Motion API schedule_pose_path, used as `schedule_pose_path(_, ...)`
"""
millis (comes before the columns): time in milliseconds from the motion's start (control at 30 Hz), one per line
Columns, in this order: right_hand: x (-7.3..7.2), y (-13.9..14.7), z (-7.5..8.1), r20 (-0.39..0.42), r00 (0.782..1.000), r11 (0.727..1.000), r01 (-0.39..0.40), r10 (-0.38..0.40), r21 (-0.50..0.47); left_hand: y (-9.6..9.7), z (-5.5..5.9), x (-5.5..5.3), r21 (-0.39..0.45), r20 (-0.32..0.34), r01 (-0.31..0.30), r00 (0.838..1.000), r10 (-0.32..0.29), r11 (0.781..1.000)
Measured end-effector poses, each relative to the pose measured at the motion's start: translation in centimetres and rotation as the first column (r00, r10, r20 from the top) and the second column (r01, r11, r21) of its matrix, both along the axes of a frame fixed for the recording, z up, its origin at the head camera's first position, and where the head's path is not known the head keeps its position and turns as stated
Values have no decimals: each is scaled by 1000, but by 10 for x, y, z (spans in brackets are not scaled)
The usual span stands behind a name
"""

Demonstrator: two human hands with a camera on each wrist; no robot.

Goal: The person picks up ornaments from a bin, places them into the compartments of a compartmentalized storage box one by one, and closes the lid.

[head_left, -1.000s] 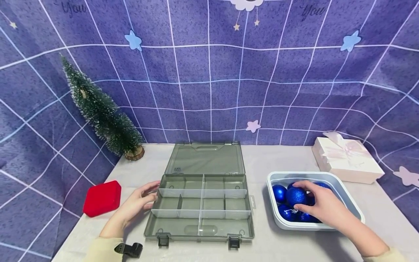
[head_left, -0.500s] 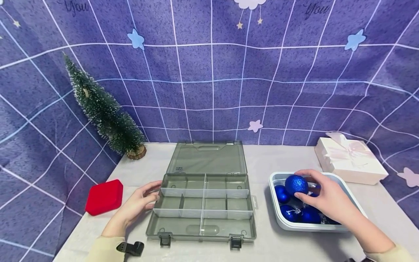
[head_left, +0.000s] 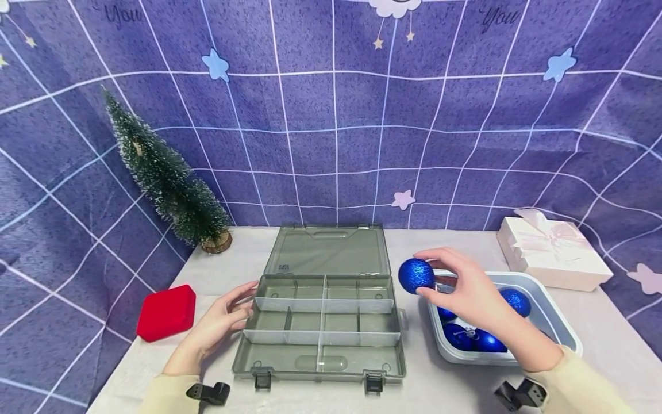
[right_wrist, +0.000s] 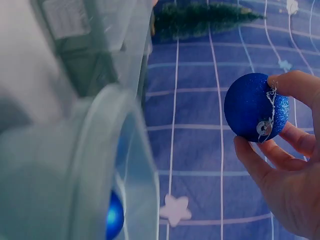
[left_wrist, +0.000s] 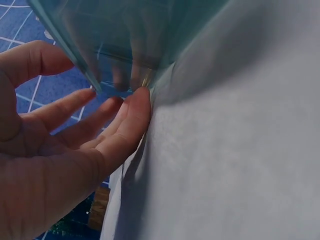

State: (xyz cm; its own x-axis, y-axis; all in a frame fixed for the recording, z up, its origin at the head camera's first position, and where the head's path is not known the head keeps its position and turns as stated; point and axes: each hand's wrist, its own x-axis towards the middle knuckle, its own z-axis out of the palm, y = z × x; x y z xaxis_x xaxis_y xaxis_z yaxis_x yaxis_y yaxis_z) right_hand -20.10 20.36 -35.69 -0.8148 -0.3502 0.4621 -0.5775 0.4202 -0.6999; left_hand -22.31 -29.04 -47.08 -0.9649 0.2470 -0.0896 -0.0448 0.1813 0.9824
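My right hand (head_left: pixel 468 293) pinches a blue glitter Christmas ball (head_left: pixel 416 276) between thumb and fingers, above the gap between the two containers. In the right wrist view, the ball (right_wrist: pixel 252 107) shows a silver cap and a silvery string. Several more blue balls (head_left: pixel 488 339) lie in a pale blue plastic tub (head_left: pixel 561 330), partly hidden by my right arm. A grey-green clear compartment box (head_left: pixel 318 376) stands in the middle with its lid (head_left: pixel 326 250) laid back. At its left side rests my left hand (head_left: pixel 222 319), fingers loosely bent; the left wrist view shows fingertips against the box wall (left_wrist: pixel 125 35).
A red box (head_left: pixel 166 312) lies on the left of the white-covered table (head_left: pixel 289 397). Behind it stands a small frosted Christmas tree (head_left: pixel 165 175). A white gift box with a ribbon (head_left: pixel 553 253) sits behind the tub. Purple checked cloth (head_left: pixel 351 144) hangs at the back.
My right hand has lifted the blue ball out of the tub and carried it left, toward the compartment box. The left hand has stayed at the box's side.
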Motion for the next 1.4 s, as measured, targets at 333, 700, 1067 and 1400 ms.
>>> schedule_pose_path(333, -9, -52, 12, 34, 994, 995, -100, 100, -16, 1, -1, 0, 2, 0, 2, 1000, -2, 1000)
schedule_pose_path(700, -28, -114, 22, 84, 975, 979, -205, 204, 1, 0, 1, 2, 21, -20, 18, 1000, -18, 1000)
schedule_pose_path(1067, -55, -172, 12, 141, 958, 958, -265, 249, 106, 4, -2, -3, 30, -37, 26, 999, -25, 999)
schedule_pose_path(1400, -80, -206, -26, 199, 969, 958, -189, 146, 217, 1, -3, -1, 9, -39, 20, 999, -20, 1000)
